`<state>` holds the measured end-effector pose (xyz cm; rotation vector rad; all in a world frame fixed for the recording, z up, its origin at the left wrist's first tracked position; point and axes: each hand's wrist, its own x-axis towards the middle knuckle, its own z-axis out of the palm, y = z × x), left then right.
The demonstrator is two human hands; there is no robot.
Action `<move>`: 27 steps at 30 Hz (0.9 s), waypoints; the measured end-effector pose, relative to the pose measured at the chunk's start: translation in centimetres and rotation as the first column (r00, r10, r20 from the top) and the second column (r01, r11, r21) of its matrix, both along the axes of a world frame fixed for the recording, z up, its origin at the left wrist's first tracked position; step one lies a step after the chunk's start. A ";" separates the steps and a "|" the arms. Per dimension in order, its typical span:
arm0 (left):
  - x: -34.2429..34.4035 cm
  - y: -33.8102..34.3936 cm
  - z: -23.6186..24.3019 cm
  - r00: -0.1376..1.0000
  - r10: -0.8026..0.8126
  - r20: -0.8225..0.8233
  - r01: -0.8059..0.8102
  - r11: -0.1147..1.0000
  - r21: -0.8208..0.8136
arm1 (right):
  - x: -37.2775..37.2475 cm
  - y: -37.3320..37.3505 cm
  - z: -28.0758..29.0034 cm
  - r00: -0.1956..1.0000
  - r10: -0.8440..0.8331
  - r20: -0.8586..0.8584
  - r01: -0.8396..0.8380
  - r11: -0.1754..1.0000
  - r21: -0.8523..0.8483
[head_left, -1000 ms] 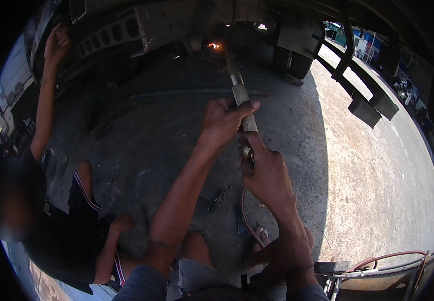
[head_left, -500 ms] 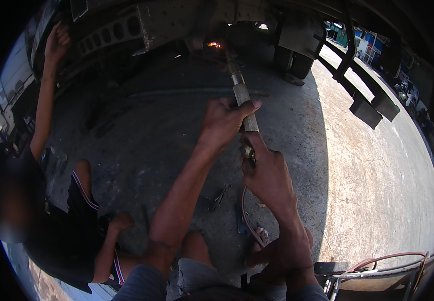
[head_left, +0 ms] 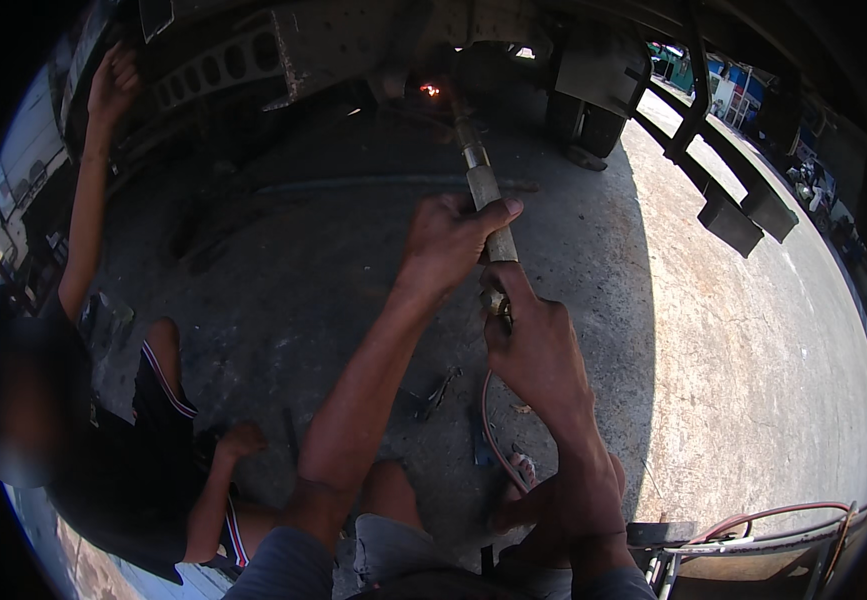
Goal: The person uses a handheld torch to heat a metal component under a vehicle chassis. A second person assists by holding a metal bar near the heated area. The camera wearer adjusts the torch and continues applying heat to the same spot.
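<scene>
A gas torch (head_left: 483, 188) with a pale, thick handle points away from me under a dark vehicle. My left hand (head_left: 441, 240) wraps around the handle, its thumb lying across the top. Closer to me, my right hand (head_left: 541, 348) is closed on the torch's rear end, beside its brass fitting (head_left: 496, 303). A reddish hose (head_left: 489, 412) runs down from there toward my feet. Near the torch's far end, an orange glow (head_left: 430, 90) shows on the dark metal; the tip itself is hard to make out.
A person in dark clothes (head_left: 118, 480) crouches at left, one arm raised to the vehicle's underside (head_left: 343, 55). A wheel (head_left: 590, 125) stands ahead right, with frame bars overhead. A long pipe (head_left: 353, 184) lies on the floor. At lower right is a metal rack with hose (head_left: 753, 535).
The orange glow has become slightly smaller and rounder. Both my hands and the torch stay almost exactly where they were.
</scene>
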<state>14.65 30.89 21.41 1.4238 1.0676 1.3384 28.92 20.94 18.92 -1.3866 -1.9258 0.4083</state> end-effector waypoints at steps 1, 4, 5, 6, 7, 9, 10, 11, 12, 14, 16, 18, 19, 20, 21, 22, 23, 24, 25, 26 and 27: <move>0.0 -0.1 0.1 1.000 0.001 0.000 -0.001 1.000 0.001 | 0.0 0.0 -0.1 1.000 0.003 0.002 -0.003 1.000 0.007; -0.1 -0.1 0.1 1.000 0.001 -0.010 -0.001 1.000 0.004 | 0.0 0.0 0.0 1.000 0.004 0.002 -0.004 1.000 0.002; -0.2 0.0 0.0 1.000 0.000 -0.018 0.000 1.000 0.005 | 0.0 0.0 0.1 1.000 0.002 0.002 -0.002 1.000 -0.004; -0.2 0.1 0.0 1.000 -0.002 -0.025 0.002 1.000 0.006 | 0.0 0.0 0.1 1.000 0.005 0.002 -0.005 1.000 -0.005; -0.3 0.1 0.0 1.000 -0.001 -0.023 0.001 1.000 0.005 | 0.0 0.0 0.1 1.000 0.008 0.001 -0.008 1.000 -0.006; -0.3 0.1 -0.1 1.000 0.000 -0.018 0.000 1.000 0.002 | -0.1 0.0 0.2 1.000 -0.004 -0.001 0.004 1.000 -0.030; -0.3 0.1 -0.1 1.000 0.005 -0.020 -0.005 1.000 0.004 | -0.2 -0.1 0.5 1.000 -0.019 -0.003 0.019 0.998 -0.053; -0.3 0.1 -0.2 1.000 0.011 -0.022 -0.010 1.000 0.006 | -0.3 -0.1 0.6 0.999 -0.034 -0.004 0.034 0.997 -0.075; -0.2 0.2 -0.2 1.000 0.015 -0.023 -0.015 1.000 0.008 | -0.3 -0.1 0.5 0.999 -0.036 -0.003 0.036 0.998 -0.059; -0.2 -0.1 0.0 1.000 0.012 -0.023 -0.012 1.000 0.005 | -0.3 0.0 0.2 0.999 -0.038 -0.001 0.038 0.999 -0.027; -0.2 -0.3 0.2 1.000 0.009 -0.019 -0.010 1.000 -0.001 | -0.3 -0.3 0.7 0.999 -0.042 0.007 0.042 0.998 -0.049; -0.2 -0.3 0.2 1.000 0.005 -0.010 -0.005 1.000 -0.009 | -0.3 -0.4 0.8 0.999 -0.042 0.010 0.043 0.997 -0.062; -0.1 -0.3 0.2 1.000 0.002 -0.003 -0.002 1.000 -0.011 | -0.3 -0.5 0.8 0.999 -0.040 0.008 0.041 0.997 -0.065; -0.1 -0.3 0.2 1.000 -0.001 0.004 0.002 1.000 -0.011 | -0.2 -0.4 0.9 0.999 -0.038 0.006 0.038 0.997 -0.067; -0.1 -0.3 0.2 1.000 -0.004 0.011 0.005 1.000 -0.012 | -0.2 -0.4 0.7 0.999 -0.025 0.023 0.026 0.999 -0.033; -0.1 -0.4 0.3 1.000 -0.008 0.012 0.008 1.000 -0.012 | 0.0 -0.3 0.4 0.999 -0.013 0.040 0.013 1.000 0.000; -0.1 -0.6 0.5 1.000 -0.012 0.014 0.012 1.000 -0.012 | 0.1 -0.3 0.3 0.998 -0.001 0.059 -0.001 0.999 0.032; -0.1 -0.7 0.7 1.000 -0.016 0.015 0.016 1.000 -0.013 | 0.1 -0.4 0.3 0.999 -0.001 0.046 0.000 1.000 0.030; 0.0 -0.8 0.8 0.999 -0.021 0.030 0.022 1.000 -0.014 | 0.2 -0.5 0.4 0.999 -0.002 0.034 0.001 1.000 0.029; 0.0 -0.9 1.0 0.999 -0.025 0.046 0.026 1.000 -0.015 | 0.1 -0.6 0.6 1.000 -0.001 0.023 0.000 1.000 0.027; 0.1 -1.0 1.2 0.998 -0.029 0.062 0.030 0.999 -0.016 | 0.0 -0.9 1.0 0.999 -0.039 -0.009 0.039 0.999 -0.007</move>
